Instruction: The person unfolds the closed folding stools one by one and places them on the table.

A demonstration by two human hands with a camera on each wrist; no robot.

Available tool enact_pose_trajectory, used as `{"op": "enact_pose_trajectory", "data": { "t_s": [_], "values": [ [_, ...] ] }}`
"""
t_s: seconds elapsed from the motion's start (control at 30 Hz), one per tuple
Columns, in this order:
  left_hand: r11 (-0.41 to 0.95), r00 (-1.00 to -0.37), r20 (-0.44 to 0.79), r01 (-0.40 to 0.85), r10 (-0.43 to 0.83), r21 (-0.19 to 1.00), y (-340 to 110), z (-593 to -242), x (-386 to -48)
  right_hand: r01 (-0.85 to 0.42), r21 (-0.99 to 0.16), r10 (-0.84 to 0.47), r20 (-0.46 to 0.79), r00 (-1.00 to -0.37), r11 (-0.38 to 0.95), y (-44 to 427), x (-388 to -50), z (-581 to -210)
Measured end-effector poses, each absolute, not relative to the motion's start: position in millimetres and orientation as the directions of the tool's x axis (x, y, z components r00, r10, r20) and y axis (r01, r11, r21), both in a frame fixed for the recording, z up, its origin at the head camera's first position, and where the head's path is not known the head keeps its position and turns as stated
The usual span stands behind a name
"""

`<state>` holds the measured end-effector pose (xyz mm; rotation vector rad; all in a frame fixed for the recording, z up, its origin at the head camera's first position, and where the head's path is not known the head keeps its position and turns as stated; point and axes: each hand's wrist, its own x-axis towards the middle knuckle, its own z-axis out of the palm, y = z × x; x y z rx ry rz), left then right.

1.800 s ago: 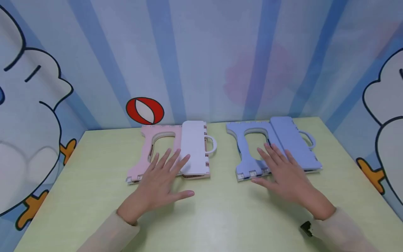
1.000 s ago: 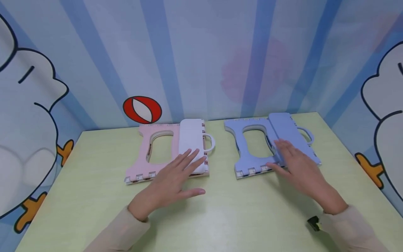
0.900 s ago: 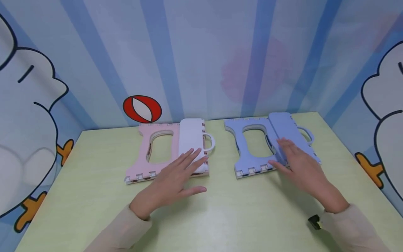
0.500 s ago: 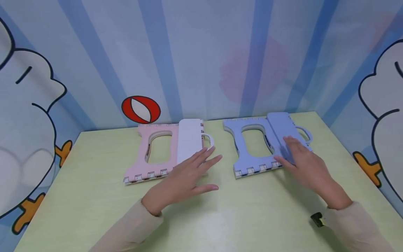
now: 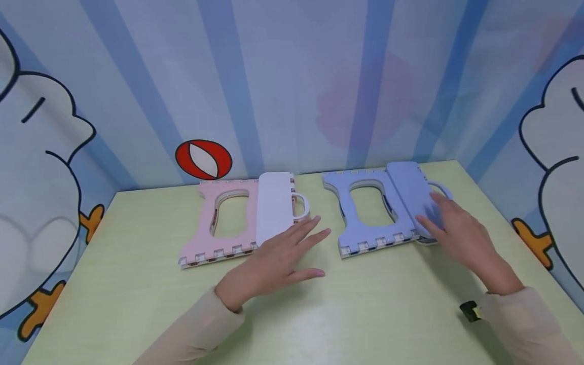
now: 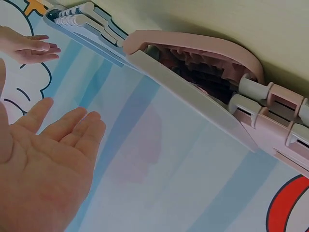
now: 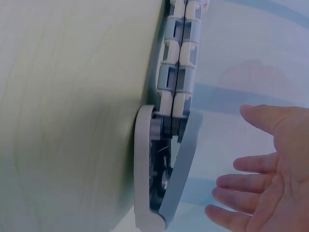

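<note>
Two folding step stools lie folded flat side by side. The pink stool [image 5: 206, 223] on the left has a white panel [image 5: 275, 205] and a white carrying handle [image 5: 307, 207] at its right side. The blue stool [image 5: 349, 208] lies to the right, and its handle [image 5: 441, 188] is partly hidden. My left hand [image 5: 278, 261], fingers straight and spread, is over the near right corner of the pink stool. In the left wrist view its palm faces the stool, apart from it. My right hand [image 5: 465, 235] extends above the blue stool's right panel, holding nothing; the right wrist view shows a gap.
The stools rest on a pale yellow-green table [image 5: 356, 314], near its back edge. A blue striped backdrop [image 5: 292, 91] with a printed red and white ball [image 5: 203, 159] and white cartoon figures rises behind and at both sides. A small black object [image 5: 470, 311] hangs at the right cuff.
Both hands have moved to the right, the left from over the pink stool's middle to its near right corner. The right has drifted toward the blue stool's handle side. The stools stay put.
</note>
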<state>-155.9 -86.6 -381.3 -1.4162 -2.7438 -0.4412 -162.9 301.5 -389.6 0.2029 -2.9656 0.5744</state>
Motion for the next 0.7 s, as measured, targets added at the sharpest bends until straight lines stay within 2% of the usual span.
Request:
{"op": "enact_pose_trajectory", "data": {
  "t_s": [0.3, 0.7],
  "values": [
    [0.545, -0.581, 0.135, 0.807, 0.803, 0.228, -75.8, -380.9, -154.8, -0.113, -0.452, -0.056, 0.138, -0.989, 0.885, 320.6, -169.0, -391.6],
    [0.534, -0.572, 0.107, 0.807, 0.813, 0.252, -56.5, -374.4, -152.9, -0.072, -0.489, 0.02, 0.18, -0.983, 0.87, 343.6, -177.1, -396.1]
  ]
}}
